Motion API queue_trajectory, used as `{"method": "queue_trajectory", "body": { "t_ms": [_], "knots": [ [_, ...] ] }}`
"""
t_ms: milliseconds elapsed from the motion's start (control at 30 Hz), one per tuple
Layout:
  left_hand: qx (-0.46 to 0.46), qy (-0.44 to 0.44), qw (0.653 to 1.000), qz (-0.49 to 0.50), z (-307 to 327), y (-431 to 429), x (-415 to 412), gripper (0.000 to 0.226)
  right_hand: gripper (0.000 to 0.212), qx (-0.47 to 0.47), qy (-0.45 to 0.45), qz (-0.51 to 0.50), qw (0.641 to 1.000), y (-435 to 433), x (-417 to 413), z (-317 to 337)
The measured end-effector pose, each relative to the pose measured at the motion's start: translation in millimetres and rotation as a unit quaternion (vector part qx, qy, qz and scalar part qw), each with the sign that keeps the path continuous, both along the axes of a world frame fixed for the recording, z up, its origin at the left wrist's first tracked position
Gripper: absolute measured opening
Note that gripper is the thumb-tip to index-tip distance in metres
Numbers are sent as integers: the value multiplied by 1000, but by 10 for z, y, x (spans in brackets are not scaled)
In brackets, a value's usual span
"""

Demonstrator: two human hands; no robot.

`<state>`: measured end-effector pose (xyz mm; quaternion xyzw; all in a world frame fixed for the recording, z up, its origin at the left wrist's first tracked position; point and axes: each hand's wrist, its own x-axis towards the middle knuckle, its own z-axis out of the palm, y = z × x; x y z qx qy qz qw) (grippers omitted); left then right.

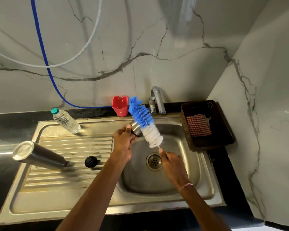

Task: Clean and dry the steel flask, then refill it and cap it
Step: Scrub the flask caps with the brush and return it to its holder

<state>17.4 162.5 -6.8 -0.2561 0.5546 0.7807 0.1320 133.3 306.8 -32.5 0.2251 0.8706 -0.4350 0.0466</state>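
In the middle of the frame, the left hand (pixel 123 142) is gripping a small round steel cup (pixel 135 128) with a dark band at its rim, fingers curled round it above the steel sink basin (pixel 187 180). The right hand (pixel 173 165) is pinching the thin handle of a long blue-and-white bristled bottle brush (pixel 145 122), whose bristles are lying against the cup. At the left, the tall cylindrical steel flask (pixel 38 155) is lying on its side on the ribbed steel drainboard (pixel 70 179), uncapped, with a round black cap (pixel 91 162) just beside its mouth. A clear plastic water bottle with a teal lid (pixel 66 121) is lying at the drainboard's upper edge. At the right, a red checked cloth (pixel 198 125) is sitting in a dark brown perforated basket (pixel 223 130).
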Motion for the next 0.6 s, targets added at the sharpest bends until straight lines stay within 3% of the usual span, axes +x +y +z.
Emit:
{"method": "queue_trajectory", "body": {
  "t_ms": [100,167,300,467,600],
  "knots": [
    [-50,32,997,-50,-48,93,178,22,52,33,28,-13,999,-44,-159,33],
    [-50,43,997,-32,-73,48,172,22,52,14,23,-19,999,-18,-142,-6],
    [-71,56,996,22,-15,-155,-6,24,47,-12,-73,6,997,41,200,-142],
    [-184,132,970,-88,-77,59,204,25,49,-45,-22,-32,998,-118,-122,135],
    [-128,98,987,-11,-101,-24,152,25,51,-5,-23,-8,1000,-163,-72,100]
  ]
}}
